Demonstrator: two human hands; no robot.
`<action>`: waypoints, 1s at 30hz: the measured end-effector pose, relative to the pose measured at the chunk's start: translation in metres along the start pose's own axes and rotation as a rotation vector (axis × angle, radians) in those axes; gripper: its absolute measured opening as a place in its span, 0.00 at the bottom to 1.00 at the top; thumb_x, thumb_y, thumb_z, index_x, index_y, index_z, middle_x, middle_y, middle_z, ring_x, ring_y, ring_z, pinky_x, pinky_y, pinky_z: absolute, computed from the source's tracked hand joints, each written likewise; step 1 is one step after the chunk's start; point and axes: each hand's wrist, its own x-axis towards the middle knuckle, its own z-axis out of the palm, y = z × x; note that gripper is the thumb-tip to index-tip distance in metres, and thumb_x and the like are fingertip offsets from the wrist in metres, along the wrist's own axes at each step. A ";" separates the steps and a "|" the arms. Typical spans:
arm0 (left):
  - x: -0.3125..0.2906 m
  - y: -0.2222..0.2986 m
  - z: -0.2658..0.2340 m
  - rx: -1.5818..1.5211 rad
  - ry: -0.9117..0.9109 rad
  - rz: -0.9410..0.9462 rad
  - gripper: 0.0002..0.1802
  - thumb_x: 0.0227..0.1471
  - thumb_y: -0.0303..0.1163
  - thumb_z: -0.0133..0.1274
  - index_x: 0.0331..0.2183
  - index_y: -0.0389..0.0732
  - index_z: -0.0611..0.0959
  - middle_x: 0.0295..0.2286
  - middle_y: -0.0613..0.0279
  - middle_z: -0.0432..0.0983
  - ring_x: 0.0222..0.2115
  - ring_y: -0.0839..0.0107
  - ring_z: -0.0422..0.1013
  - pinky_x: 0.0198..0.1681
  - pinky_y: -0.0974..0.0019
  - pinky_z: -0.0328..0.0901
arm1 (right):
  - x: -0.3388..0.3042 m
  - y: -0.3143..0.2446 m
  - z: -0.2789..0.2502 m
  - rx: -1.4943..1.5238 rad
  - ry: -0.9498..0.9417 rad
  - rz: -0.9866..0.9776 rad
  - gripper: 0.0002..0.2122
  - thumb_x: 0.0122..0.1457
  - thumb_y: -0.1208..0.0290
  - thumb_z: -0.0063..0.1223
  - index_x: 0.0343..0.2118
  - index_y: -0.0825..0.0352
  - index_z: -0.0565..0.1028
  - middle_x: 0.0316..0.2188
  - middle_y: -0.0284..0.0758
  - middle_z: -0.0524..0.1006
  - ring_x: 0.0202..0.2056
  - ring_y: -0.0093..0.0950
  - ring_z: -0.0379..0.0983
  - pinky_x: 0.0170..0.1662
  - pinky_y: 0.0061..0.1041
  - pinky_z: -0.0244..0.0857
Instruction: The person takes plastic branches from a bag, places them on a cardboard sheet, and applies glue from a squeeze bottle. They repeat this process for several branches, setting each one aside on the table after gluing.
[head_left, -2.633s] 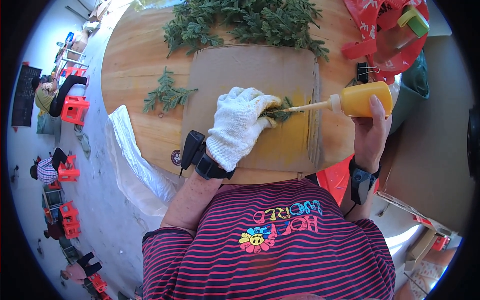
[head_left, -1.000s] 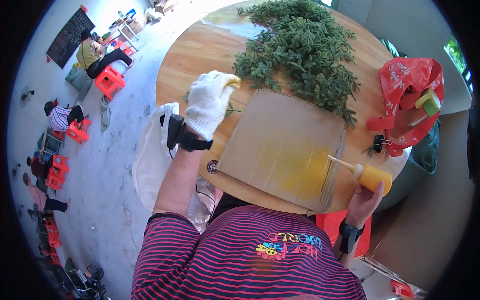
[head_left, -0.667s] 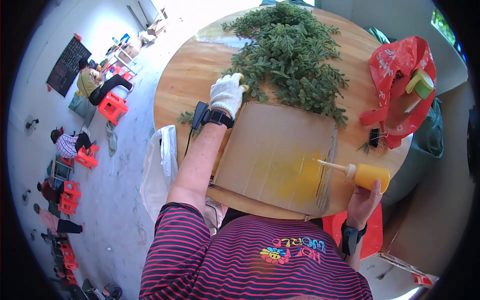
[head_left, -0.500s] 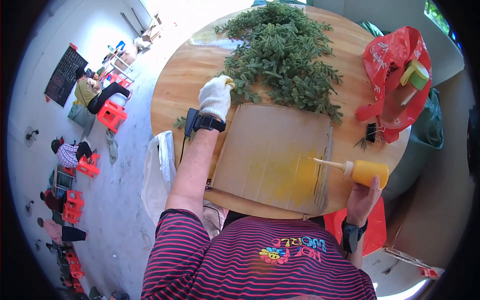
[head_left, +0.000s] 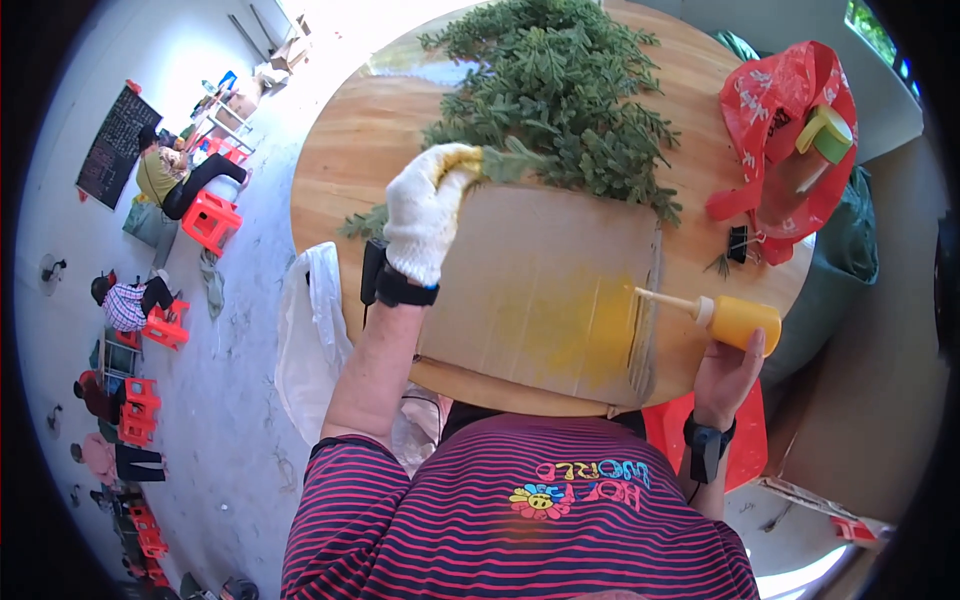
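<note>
My left hand (head_left: 425,215), in a white knit glove stained yellow at the fingertips, pinches a small green artificial sprig (head_left: 512,162) between thumb and fingers. The sprig is over the far left edge of a flat cardboard sheet (head_left: 490,260), whose right part is dusted yellow. Bare, my right hand (head_left: 727,380) grips a yellow squeeze bottle (head_left: 747,325) from below. Its long thin nozzle (head_left: 668,298) points left over the sheet's right side. Beyond the cardboard lies a heap of green artificial sprigs (head_left: 560,110).
On the round wooden table (head_left: 345,150), a red plastic bag (head_left: 775,95), a clear bottle with a green lid (head_left: 800,190) and a black binder clip (head_left: 738,244) are at the right. A white bag (head_left: 310,340) hangs at the left edge. Several people sit on red stools (head_left: 210,222) farther left.
My left hand has come back toward me from the heap, now with a sprig in its fingers. The right hand still holds the bottle in nearly the same place.
</note>
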 end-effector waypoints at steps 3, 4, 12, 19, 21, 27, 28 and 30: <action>-0.044 0.006 0.007 0.384 -0.286 0.235 0.10 0.42 0.26 0.56 0.32 0.42 0.81 0.28 0.61 0.77 0.30 0.63 0.72 0.36 0.64 0.67 | 0.000 -0.002 0.002 0.005 0.044 0.022 0.16 0.59 0.61 0.46 0.47 0.65 0.67 0.44 0.35 0.72 0.45 0.30 0.69 0.45 0.29 0.66; -0.052 0.006 0.009 0.576 -0.422 0.376 0.10 0.41 0.26 0.57 0.32 0.43 0.81 0.27 0.62 0.76 0.30 0.63 0.72 0.35 0.63 0.67 | 0.003 0.000 0.005 0.015 0.048 0.026 0.17 0.59 0.61 0.47 0.47 0.64 0.67 0.44 0.35 0.71 0.45 0.30 0.69 0.44 0.29 0.66; -0.070 0.009 0.008 0.492 -0.318 0.312 0.12 0.40 0.31 0.59 0.32 0.45 0.80 0.27 0.62 0.75 0.31 0.62 0.70 0.34 0.62 0.65 | 0.002 -0.003 0.007 0.004 0.111 0.038 0.18 0.58 0.59 0.48 0.47 0.63 0.66 0.44 0.35 0.71 0.45 0.29 0.69 0.41 0.27 0.66; -0.071 0.015 0.027 0.469 -0.312 0.328 0.14 0.39 0.31 0.59 0.33 0.43 0.80 0.28 0.61 0.75 0.31 0.61 0.70 0.35 0.62 0.65 | 0.004 -0.009 0.021 -0.004 0.126 0.083 0.18 0.58 0.59 0.48 0.48 0.63 0.65 0.44 0.35 0.71 0.44 0.27 0.68 0.37 0.25 0.65; -0.073 0.011 0.031 0.484 -0.308 0.318 0.13 0.39 0.34 0.59 0.33 0.44 0.80 0.27 0.63 0.74 0.31 0.61 0.70 0.36 0.61 0.65 | 0.008 -0.008 0.025 0.005 0.080 0.096 0.18 0.58 0.59 0.49 0.48 0.63 0.65 0.44 0.35 0.71 0.43 0.27 0.68 0.37 0.24 0.64; -0.077 0.002 0.037 0.470 -0.463 0.250 0.17 0.37 0.33 0.61 0.35 0.43 0.80 0.29 0.61 0.74 0.33 0.60 0.69 0.38 0.61 0.65 | 0.013 -0.010 0.045 -0.059 0.036 0.093 0.19 0.58 0.60 0.49 0.49 0.65 0.65 0.45 0.35 0.71 0.45 0.28 0.68 0.42 0.26 0.64; -0.078 0.004 0.037 0.469 -0.483 0.259 0.18 0.36 0.32 0.61 0.35 0.42 0.80 0.30 0.60 0.74 0.34 0.60 0.69 0.38 0.62 0.65 | 0.013 -0.010 0.047 -0.088 0.015 0.085 0.19 0.58 0.61 0.49 0.49 0.65 0.65 0.45 0.35 0.71 0.46 0.28 0.68 0.43 0.27 0.64; -0.079 0.003 0.038 0.484 -0.483 0.251 0.19 0.35 0.33 0.61 0.36 0.43 0.80 0.30 0.61 0.74 0.34 0.60 0.68 0.38 0.62 0.65 | 0.013 -0.009 0.051 -0.122 -0.002 0.077 0.19 0.58 0.61 0.49 0.49 0.65 0.65 0.44 0.35 0.71 0.46 0.28 0.68 0.45 0.27 0.64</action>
